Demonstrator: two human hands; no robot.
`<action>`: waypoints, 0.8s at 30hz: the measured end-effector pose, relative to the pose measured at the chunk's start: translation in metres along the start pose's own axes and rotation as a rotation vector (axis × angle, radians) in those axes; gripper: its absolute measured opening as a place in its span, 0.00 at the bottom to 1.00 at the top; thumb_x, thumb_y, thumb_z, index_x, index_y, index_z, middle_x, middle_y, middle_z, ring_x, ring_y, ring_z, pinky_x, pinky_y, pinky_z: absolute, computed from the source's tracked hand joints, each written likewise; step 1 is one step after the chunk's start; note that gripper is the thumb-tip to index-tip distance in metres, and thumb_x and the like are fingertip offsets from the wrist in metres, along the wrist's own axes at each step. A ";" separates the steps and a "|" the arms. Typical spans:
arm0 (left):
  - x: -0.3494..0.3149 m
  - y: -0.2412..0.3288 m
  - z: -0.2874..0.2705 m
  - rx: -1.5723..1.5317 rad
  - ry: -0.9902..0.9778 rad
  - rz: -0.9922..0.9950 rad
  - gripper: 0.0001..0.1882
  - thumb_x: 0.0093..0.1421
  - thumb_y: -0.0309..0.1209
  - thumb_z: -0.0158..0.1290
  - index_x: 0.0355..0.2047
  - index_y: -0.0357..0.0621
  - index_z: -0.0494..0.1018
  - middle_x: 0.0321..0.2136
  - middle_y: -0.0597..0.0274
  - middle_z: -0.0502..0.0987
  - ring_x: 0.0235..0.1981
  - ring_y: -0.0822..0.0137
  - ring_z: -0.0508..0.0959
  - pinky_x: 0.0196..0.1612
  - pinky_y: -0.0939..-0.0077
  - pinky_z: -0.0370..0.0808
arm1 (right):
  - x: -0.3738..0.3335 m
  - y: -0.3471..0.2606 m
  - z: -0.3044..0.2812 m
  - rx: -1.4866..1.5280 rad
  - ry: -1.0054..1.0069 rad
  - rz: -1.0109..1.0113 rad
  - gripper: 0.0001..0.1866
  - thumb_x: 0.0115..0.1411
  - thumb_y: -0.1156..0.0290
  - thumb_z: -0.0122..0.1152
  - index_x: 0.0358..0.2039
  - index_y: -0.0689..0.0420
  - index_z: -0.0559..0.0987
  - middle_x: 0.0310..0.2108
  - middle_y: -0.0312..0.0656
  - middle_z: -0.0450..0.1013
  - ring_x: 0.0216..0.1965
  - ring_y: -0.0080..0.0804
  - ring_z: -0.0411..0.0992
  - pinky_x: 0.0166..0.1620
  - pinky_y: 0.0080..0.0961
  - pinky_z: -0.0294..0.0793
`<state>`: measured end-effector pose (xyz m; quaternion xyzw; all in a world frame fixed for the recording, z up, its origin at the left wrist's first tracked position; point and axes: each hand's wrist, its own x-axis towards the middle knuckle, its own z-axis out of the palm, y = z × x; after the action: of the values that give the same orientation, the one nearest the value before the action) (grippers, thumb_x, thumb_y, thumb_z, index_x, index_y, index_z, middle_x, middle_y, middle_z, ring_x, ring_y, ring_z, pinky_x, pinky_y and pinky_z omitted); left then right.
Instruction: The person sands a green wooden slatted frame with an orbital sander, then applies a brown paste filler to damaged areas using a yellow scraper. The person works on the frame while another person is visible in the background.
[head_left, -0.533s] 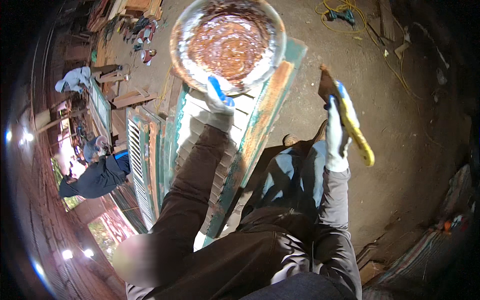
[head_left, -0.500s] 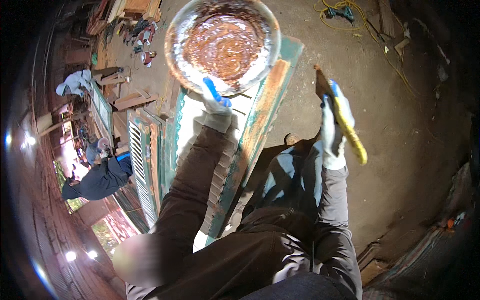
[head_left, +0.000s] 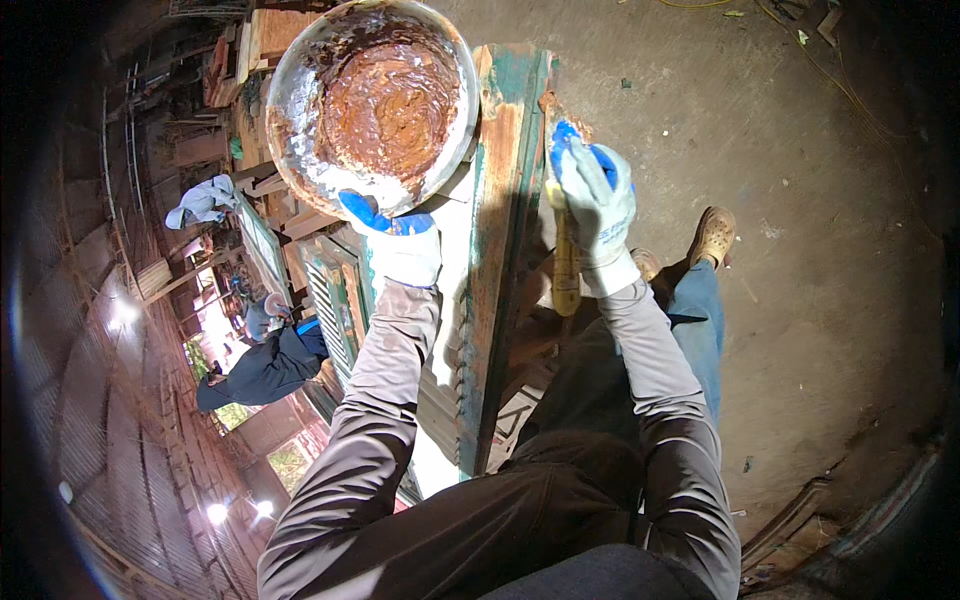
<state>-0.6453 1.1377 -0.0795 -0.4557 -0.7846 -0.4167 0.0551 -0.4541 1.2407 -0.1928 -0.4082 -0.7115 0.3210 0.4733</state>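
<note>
My left hand (head_left: 395,240), in a white and blue glove, is closed on the near rim of a round metal bowl (head_left: 466,100). Thick reddish-brown paste (head_left: 390,105) coats the bowl's inside. To the right, my gloved right hand (head_left: 598,200) grips a flat yellow-handled tool (head_left: 565,262) with brown paste on its tip; whether it is a brush or a spatula I cannot tell. That tip is beside the edge of a worn green louvered shutter (head_left: 497,230), whose frame shows bare wood. The bowl hides part of the shutter's far left side.
More louvered shutters (head_left: 335,290) stand to the left. Beyond them are a person in dark clothes (head_left: 265,378) and another in a light top (head_left: 203,202). Wood pieces (head_left: 283,40) are stacked at the far left. A yellow cord (head_left: 850,90) runs over the floor (head_left: 800,330) at right.
My right hand has brought the yellow-handled tool left to the shutter's edge. The bowl and left hand sit further left in view, and the whole view has shifted.
</note>
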 end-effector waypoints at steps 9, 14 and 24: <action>-0.004 -0.027 -0.012 0.236 0.029 0.257 0.42 0.65 0.37 0.49 0.74 0.44 0.42 0.69 0.44 0.49 0.68 0.51 0.55 0.70 0.51 0.52 | 0.004 -0.012 -0.021 0.236 0.154 0.154 0.24 0.55 0.80 0.65 0.53 0.52 0.79 0.46 0.43 0.79 0.47 0.44 0.76 0.50 0.36 0.75; -0.008 -0.035 -0.012 0.026 0.092 0.089 0.41 0.68 0.42 0.48 0.74 0.46 0.42 0.70 0.46 0.48 0.68 0.53 0.56 0.70 0.52 0.54 | 0.024 0.006 -0.017 0.092 0.005 0.021 0.23 0.54 0.70 0.66 0.53 0.46 0.80 0.52 0.34 0.77 0.48 0.40 0.74 0.47 0.33 0.78; -0.005 -0.043 -0.006 0.257 0.114 0.361 0.42 0.72 0.55 0.35 0.73 0.37 0.40 0.71 0.41 0.46 0.68 0.47 0.56 0.69 0.50 0.57 | -0.023 0.006 0.013 -0.193 -0.176 -0.023 0.22 0.52 0.65 0.68 0.50 0.47 0.78 0.55 0.31 0.73 0.50 0.39 0.74 0.48 0.31 0.79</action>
<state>-0.6770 1.1200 -0.1033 -0.5536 -0.7327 -0.3217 0.2306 -0.4590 1.2224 -0.2120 -0.4139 -0.7827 0.2800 0.3711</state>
